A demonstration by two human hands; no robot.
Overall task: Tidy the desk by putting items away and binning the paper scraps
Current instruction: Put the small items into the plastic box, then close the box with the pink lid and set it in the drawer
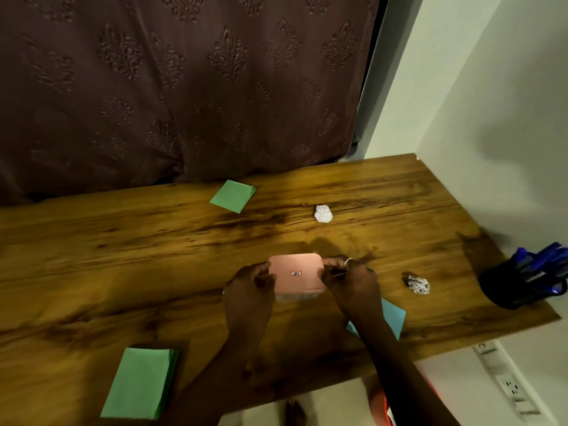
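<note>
Currently, your left hand (250, 284) and right hand (350, 279) both grip the pink box (296, 273) — one per end — above the desk (123, 241); two paper scraps (323, 214) lie nearby.

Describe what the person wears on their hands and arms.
Both forearms are bare, with no sleeves, gloves or watch in view. The right hand has a silver ring on one finger. The left hand shows a small glint at its outer edge that may be another ring, too blurred to tell.

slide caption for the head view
Left hand and right hand grip a pink-lidded plastic box at the wooden desk; one crumpled paper ball beyond it, another to its right.
</note>
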